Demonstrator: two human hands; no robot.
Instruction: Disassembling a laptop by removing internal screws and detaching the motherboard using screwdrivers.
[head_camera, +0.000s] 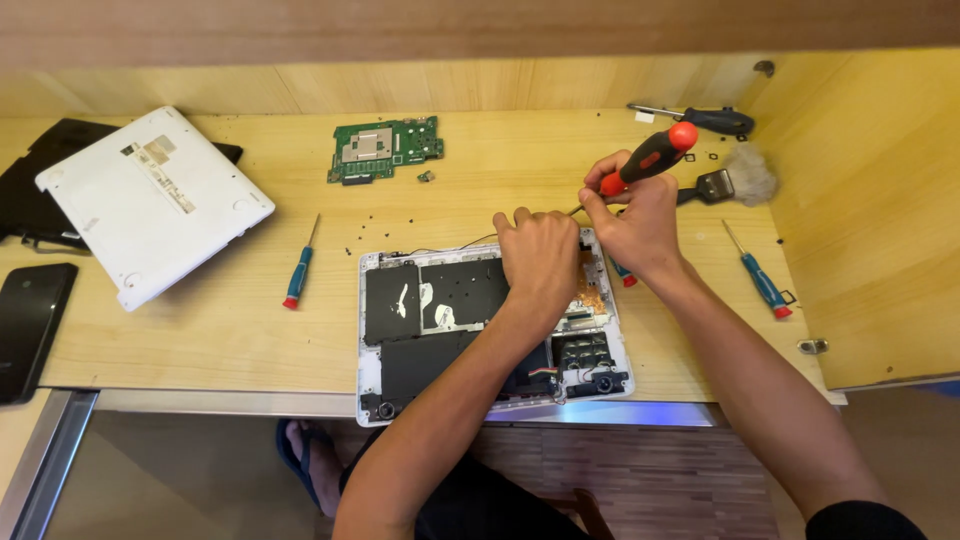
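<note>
A pale wooden surface (200, 330) fills most of the frame, walled by wooden panels at the back and right. Low in the centre lies an opened white laptop base with dark inner plates, a speaker block and thin wires exposed (440, 310); its near edge overhangs the surface's front rim. In the upper left rests a white rectangular laptop bottom cover (150, 205), tilted, lying partly over a black flat panel (25, 195). At the left edge sits a black smartphone (30, 325).

The left hand (540, 255) lies knuckles up on the laptop base's upper right part, fingers curled down onto it (what they pinch, if anything, is hidden). Just beside it, touching at the fingertips, the right hand (635, 225) has its grip closed around a screwdriver with a red-and-black handle (650, 155), handle slanting up to the right, tip down at the base's upper right corner.

A green circuit board with a silver square centre (385, 150) lies at upper centre. At upper right are a dusting brush with black handle and grey bristles (735, 180) and a dark-handled screwdriver (700, 118). A blue-and-red screwdriver (298, 272) lies left of the base, another blue-and-red one (762, 280) right of the forearm. Tiny dark screws (370, 215) dot the middle.
</note>
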